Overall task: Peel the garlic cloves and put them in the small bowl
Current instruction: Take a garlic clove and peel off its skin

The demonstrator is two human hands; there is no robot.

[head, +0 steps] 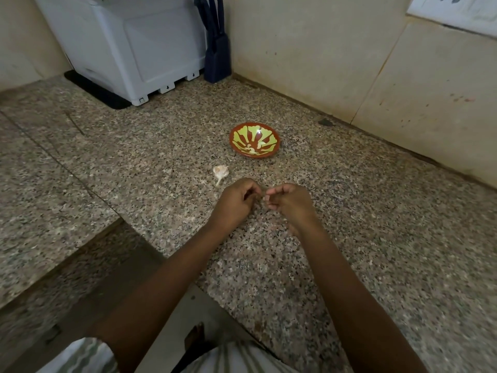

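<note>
Granite counter point(349, 238), speckled brown and grey, with both hands working low over it, just this side of the small bowl point(254, 140). The left hand point(236, 200) and right hand point(289, 200) are curled with their fingertips almost meeting, so I'd guess a clove is being peeled in there, but it's hidden and I can't tell what either hand is actually pinching. The garlic bulb point(221, 172) lies on the stone just beyond the left hand, near the bowl but not touching it. Something pale sits in the bottom of the bowl, too small to call. Tip for this bit: nick the skin at the root end with a thumbnail, roll rather than squeeze, and stay low so scraps don't scatter. Back in the corner there's a white appliance point(129, 47), a dark knife block point(216, 55) right beside it, a tiled wall point(309, 49), and a socket plate point(454, 6) top right.
</note>
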